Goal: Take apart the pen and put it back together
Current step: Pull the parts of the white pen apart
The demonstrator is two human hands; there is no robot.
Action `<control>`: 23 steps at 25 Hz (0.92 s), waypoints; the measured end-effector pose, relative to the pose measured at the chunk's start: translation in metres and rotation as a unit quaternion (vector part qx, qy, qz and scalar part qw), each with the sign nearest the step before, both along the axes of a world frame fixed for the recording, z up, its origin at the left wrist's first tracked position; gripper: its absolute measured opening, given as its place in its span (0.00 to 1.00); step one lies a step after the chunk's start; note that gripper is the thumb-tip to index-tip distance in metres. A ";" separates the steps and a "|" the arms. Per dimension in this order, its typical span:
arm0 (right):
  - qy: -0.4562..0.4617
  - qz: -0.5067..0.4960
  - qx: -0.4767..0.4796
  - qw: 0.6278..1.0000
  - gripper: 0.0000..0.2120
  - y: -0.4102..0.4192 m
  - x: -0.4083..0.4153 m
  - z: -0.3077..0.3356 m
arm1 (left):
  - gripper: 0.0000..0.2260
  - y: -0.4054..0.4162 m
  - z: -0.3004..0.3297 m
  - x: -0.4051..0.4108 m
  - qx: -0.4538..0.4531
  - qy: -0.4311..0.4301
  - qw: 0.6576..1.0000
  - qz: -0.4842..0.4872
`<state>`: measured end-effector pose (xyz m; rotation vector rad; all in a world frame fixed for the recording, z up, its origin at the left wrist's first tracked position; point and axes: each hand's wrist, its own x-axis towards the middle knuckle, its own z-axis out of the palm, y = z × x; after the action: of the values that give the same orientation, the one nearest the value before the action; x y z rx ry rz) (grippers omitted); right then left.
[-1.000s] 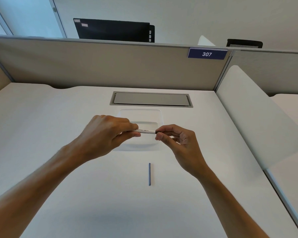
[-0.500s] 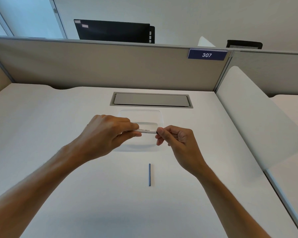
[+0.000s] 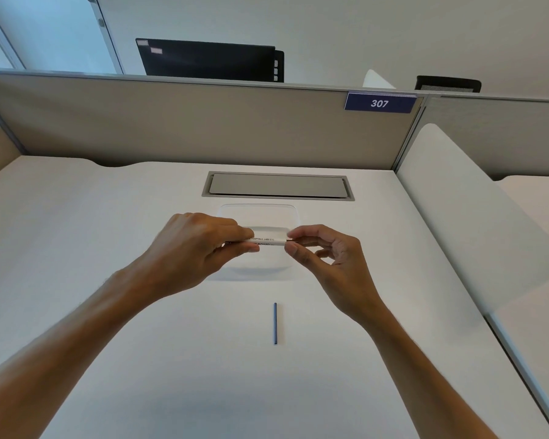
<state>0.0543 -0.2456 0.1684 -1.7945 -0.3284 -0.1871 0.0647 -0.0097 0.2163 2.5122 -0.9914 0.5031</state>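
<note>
I hold a white pen barrel (image 3: 269,241) with small black print level above the desk. My left hand (image 3: 197,248) wraps its left end, which is hidden in my fingers. My right hand (image 3: 324,251) pinches the barrel's right end between thumb and forefinger; a thin dark line shows at that joint. A slim blue rod (image 3: 275,323), a pen part, lies on the white desk nearer to me, pointing away from me.
A clear shallow plastic tray (image 3: 287,213) sits on the desk under my hands. Behind it is a grey cable hatch (image 3: 278,185). Beige partitions (image 3: 203,125) close the back; a white divider panel (image 3: 469,210) stands on the right.
My right fingers have shifted slightly on the barrel's right end. The pen, left hand and blue rod stay where they were.
</note>
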 end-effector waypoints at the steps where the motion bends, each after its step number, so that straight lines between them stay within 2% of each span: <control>1: 0.007 -0.008 0.008 1.000 0.07 0.001 0.000 0.001 | 0.10 -0.001 0.000 0.000 0.003 -0.003 1.000 0.000; 5: 0.006 -0.036 0.011 0.999 0.16 0.004 0.003 0.002 | 0.09 -0.001 0.002 -0.001 0.004 -0.010 1.000 0.002; 8: 0.006 -0.016 0.004 1.000 0.17 0.007 0.003 0.000 | 0.10 -0.001 0.003 -0.001 0.008 -0.011 1.000 -0.001; 12: 0.023 0.023 0.017 0.999 0.13 0.003 0.001 -0.001 | 0.10 0.001 0.001 -0.001 0.014 -0.003 1.000 -0.006; 17: 0.026 0.046 0.010 0.999 0.01 -0.004 -0.001 0.003 | 0.12 0.004 -0.003 0.000 -0.030 0.049 0.998 -0.010; 19: 0.017 0.041 0.004 0.999 0.02 -0.004 -0.002 0.004 | 0.12 0.004 -0.003 0.001 -0.044 0.058 0.997 -0.011; 23: 0.026 0.014 0.015 0.999 0.05 0.000 -0.001 0.001 | 0.10 0.003 -0.001 -0.001 -0.016 0.022 1.000 -0.011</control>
<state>0.0535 -0.2460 0.1691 -1.7610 -0.3114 -0.1243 0.0641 -0.0067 0.2158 2.4721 -0.9851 0.4517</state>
